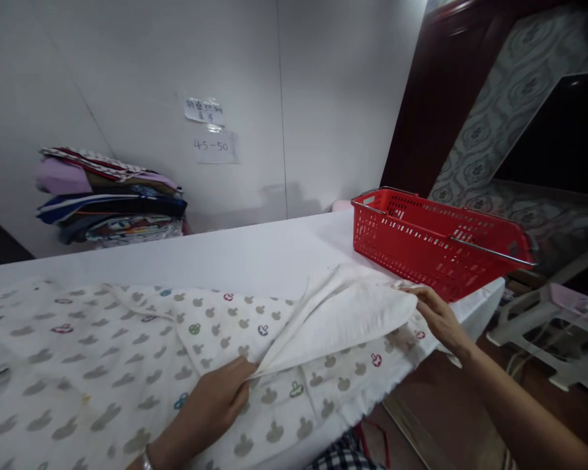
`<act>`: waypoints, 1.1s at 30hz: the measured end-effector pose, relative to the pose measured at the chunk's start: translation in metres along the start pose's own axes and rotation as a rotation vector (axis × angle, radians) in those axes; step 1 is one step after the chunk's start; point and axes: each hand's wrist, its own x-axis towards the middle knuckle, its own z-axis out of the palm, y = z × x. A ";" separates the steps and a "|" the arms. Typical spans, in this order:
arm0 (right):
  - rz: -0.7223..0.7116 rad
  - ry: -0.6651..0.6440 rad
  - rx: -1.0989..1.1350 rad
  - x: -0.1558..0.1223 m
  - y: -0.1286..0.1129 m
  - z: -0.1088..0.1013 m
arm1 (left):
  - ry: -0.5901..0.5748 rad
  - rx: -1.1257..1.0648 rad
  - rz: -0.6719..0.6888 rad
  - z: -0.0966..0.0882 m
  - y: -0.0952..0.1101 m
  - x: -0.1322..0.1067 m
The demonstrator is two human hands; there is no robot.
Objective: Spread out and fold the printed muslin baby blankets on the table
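Note:
A white cloth (142, 339) printed with grey and a few coloured mushroom-like shapes lies spread along the table. Its right part is turned back, showing a plain white underside. My left hand (223, 391), with a bracelet at the wrist, pinches the fold's edge near the middle of the cloth. At the right end, my right hand (436, 313) grips the far corner of the turned-back part, close to the red basket. The fingertips of both hands are partly hidden by the fabric.
A red plastic basket (421, 241) with metal handles stands at the white table's (255, 251) right end. Folded clothes (112, 196) are stacked at the back left against the wall. Paper labels (215, 147) hang on the wall. A plastic stool (543, 326) stands on the floor at right.

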 end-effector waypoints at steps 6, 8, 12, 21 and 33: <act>-0.057 0.143 0.081 0.077 -0.031 0.015 | -0.047 0.010 -0.033 0.003 0.009 -0.003; -0.098 0.029 -0.076 0.117 -0.034 0.033 | -0.045 0.018 -0.032 0.004 0.010 -0.004; -0.033 -0.349 -0.393 0.179 -0.027 0.092 | -0.041 0.013 -0.031 0.010 0.010 -0.008; -0.036 -0.707 -0.662 0.198 0.009 0.184 | -0.060 -0.052 -0.067 0.010 0.011 -0.010; -0.067 -0.848 -0.747 0.195 0.002 0.190 | -0.028 -0.058 -0.024 0.014 0.008 -0.011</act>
